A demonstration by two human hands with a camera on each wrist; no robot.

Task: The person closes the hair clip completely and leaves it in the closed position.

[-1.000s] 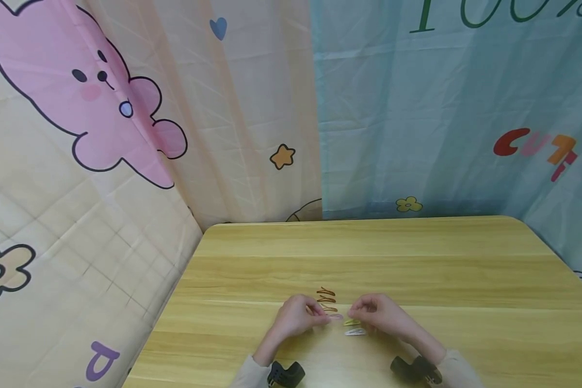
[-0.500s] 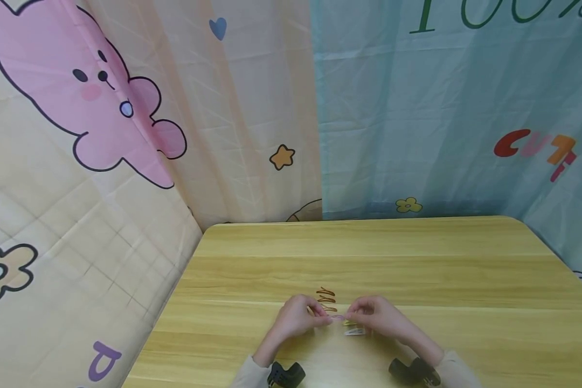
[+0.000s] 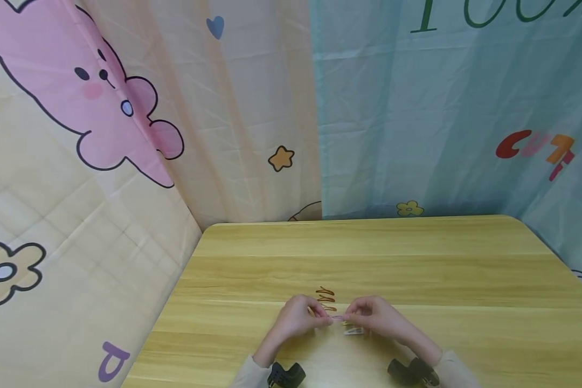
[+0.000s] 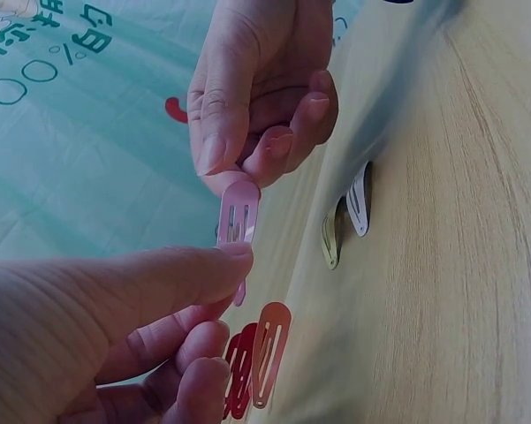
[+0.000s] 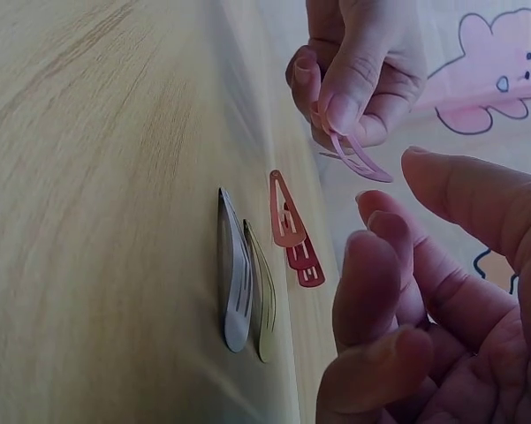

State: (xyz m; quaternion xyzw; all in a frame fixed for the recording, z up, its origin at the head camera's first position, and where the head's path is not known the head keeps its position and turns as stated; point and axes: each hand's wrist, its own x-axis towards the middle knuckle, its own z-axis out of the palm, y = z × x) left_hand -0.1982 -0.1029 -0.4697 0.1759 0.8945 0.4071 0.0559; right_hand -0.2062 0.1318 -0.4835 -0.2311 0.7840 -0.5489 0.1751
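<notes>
A pink snap hair clip (image 4: 239,210) is held just above the wood-grained tabletop (image 3: 393,269), in the gap between the two hands. It is pinched by the left hand (image 3: 298,315) between thumb and forefinger, toward its narrow end, while its broad, rounded end is turned toward the right hand (image 3: 379,315). A glossy pale pink surface is shown in the left wrist view, cut by long parallel slots; from the right wrist it is seen nearly edge-on as a curved band, its thin strips parted. The right hand's thumb and forefinger are spread slightly — the clip's rounded end is seen close to their tips, though whether it is touched cannot be told. More snap clips are laid on the table: a white clip (image 5: 236,309) and a yellow clip (image 5: 266,344) side by side near the right hand, the yellow one partly covered in the head view, and beyond the hands a short column formed by a coral clip (image 4: 273,320) and two red clips (image 4: 245,340).
</notes>
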